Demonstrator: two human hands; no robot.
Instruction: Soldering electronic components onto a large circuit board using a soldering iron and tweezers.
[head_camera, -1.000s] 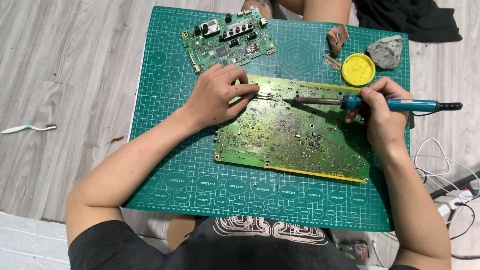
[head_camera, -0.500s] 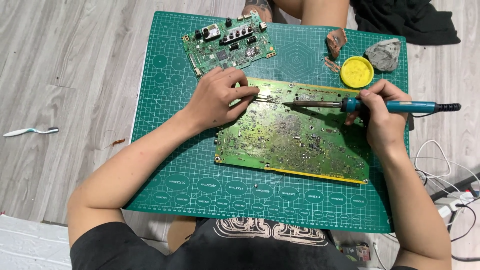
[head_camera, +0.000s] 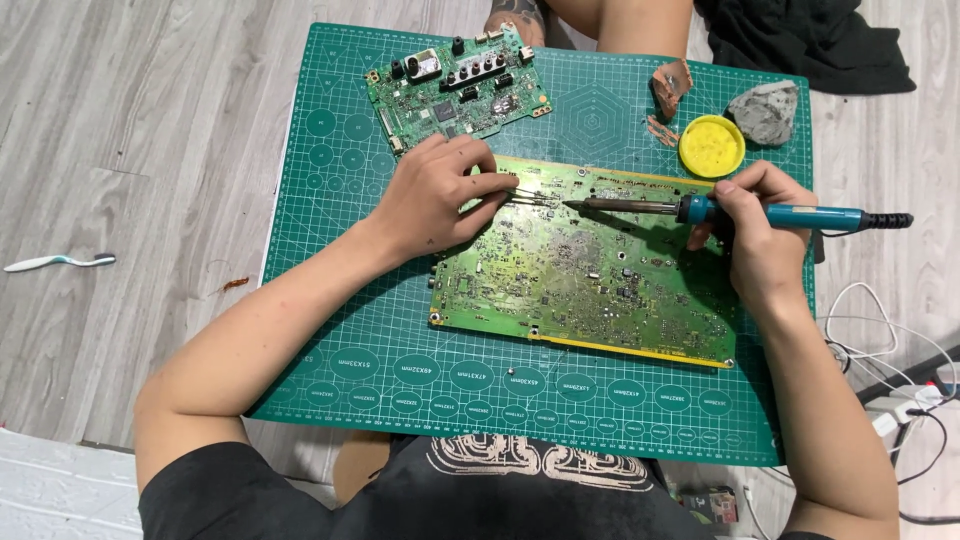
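Your right hand (head_camera: 752, 232) is closed around the blue handle of the soldering iron (head_camera: 700, 210), held nearly level, and over the last second its tip has crept leftward along the top edge of the large green circuit board (head_camera: 590, 270); it now sits just beside the points of the tweezers (head_camera: 530, 197). Your left hand (head_camera: 435, 195) has barely moved: its fingers are pinched shut on the tweezers, with the heel of the hand resting at the board's upper left corner. The two tools now meet at one spot on the board, near its top edge and left of the middle, so the work looks to be at the joint itself; whether the tip actually touches the solder is too fine to tell. The board lies flat on the green cutting mat (head_camera: 330, 300), in the same place as before. The smaller circuit board (head_camera: 455, 95) lies above it, apart from both hands, and the yellow tin (head_camera: 711, 146) and the grey lump (head_camera: 763, 110) sit untouched at the upper right.
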